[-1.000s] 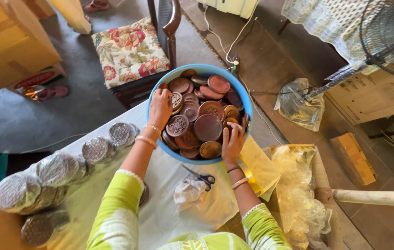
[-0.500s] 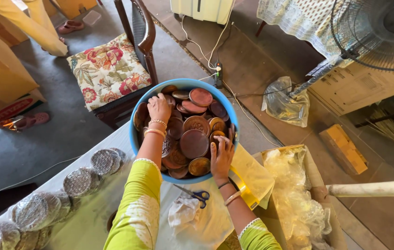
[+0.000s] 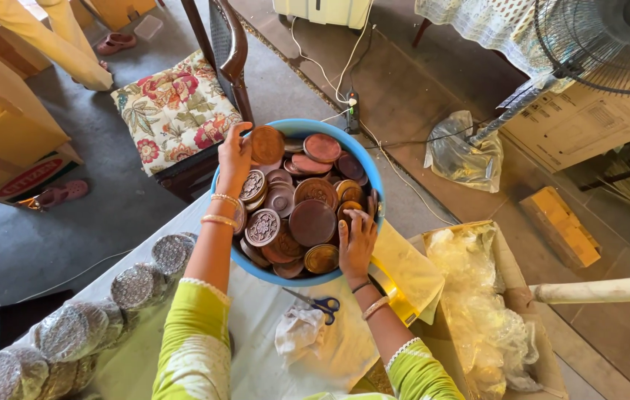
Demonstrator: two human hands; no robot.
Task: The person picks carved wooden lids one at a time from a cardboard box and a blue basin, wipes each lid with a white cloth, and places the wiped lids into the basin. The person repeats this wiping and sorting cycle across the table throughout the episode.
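— What do I have under the hands from here?

— A blue tub (image 3: 296, 127) full of round brown discs (image 3: 312, 221), standing on the surface (image 3: 256, 326) with its far rim towards the chair. My left hand (image 3: 235, 155) is up at the tub's far left rim, fingers closed around one brown disc (image 3: 266, 144), which it holds on edge above the pile, flat face turned to the camera.

— And the right hand?

— My right hand (image 3: 356, 241) lies on the pile at the near right side of the tub, fingers spread and bent down over the discs. It touches them, but I cannot tell whether it has actually closed on one. So the lifted disc is at the far side of the tub, well apart from the right hand, with most of the heap between the two.

— What lies round the tub?

— Just beside the right wrist, a pair of blue-handled scissors (image 3: 319, 302) on the white cloth, and next to them a crumpled bit of white wrap (image 3: 299, 332). Along the left edge of the surface runs a row of foil-wrapped stacks (image 3: 71, 333). Beyond the tub, a wooden chair with a flowered cushion (image 3: 174, 111). To the right, a cardboard box of clear plastic bags (image 3: 485, 311).
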